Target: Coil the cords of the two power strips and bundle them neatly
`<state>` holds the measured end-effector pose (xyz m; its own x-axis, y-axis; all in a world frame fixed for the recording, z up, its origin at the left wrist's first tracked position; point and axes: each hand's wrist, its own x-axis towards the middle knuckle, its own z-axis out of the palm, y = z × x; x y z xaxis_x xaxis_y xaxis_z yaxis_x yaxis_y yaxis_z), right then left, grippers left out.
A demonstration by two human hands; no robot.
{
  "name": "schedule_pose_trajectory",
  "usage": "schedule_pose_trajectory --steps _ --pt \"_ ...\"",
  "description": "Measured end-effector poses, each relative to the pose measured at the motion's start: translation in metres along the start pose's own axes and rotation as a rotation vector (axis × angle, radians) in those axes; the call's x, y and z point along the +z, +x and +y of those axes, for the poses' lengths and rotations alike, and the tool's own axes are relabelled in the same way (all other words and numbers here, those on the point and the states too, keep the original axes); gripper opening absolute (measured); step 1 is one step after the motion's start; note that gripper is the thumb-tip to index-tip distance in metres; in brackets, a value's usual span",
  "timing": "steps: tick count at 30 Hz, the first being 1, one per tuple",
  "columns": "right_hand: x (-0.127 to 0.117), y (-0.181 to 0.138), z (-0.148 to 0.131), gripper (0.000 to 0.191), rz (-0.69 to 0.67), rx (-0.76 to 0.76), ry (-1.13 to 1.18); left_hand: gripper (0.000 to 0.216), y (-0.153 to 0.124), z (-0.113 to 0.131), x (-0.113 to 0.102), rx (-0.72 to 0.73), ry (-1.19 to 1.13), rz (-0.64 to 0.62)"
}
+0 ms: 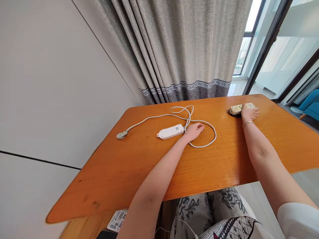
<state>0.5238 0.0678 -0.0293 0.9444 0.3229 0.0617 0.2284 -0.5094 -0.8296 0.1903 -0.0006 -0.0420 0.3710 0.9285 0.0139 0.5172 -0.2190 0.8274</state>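
Note:
A white power strip (170,131) lies face down on the wooden table, a small printed label on its upper side. Its white cord (203,121) loops to the right and then runs left to a plug (122,135). My left hand (194,131) rests over the cord beside the strip's right end, fingers loosely curled and nothing visible in them. Farther right, my right hand (250,114) grips a yellowed power strip (236,109) with its sockets facing up. Black cord (234,115) shows under that strip; my palm and fingers hide part of it.
The orange-brown table (119,172) has rounded corners. Behind it hangs a grey curtain (189,49), and a white panel wall (62,83) stands at the left. A dark-framed glass door (264,49) is at the right. A printed box (117,220) sits below the front edge.

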Motion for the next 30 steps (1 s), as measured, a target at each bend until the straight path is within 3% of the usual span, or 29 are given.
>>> schedule_pose_trajectory --steps 6,23,30 --pt "-0.001 -0.004 0.007 0.083 0.02 -0.053 0.012 0.019 -0.002 0.002 -0.002 0.008 0.032 -0.003" --pt "-0.01 0.0 0.017 0.067 -0.083 -0.156 0.114 0.023 -0.006 0.006 -0.003 0.018 0.119 -0.019" --pt "-0.019 -0.01 0.015 0.05 0.013 -0.25 0.191 0.023 -0.009 0.011 -0.003 0.019 0.138 -0.021"
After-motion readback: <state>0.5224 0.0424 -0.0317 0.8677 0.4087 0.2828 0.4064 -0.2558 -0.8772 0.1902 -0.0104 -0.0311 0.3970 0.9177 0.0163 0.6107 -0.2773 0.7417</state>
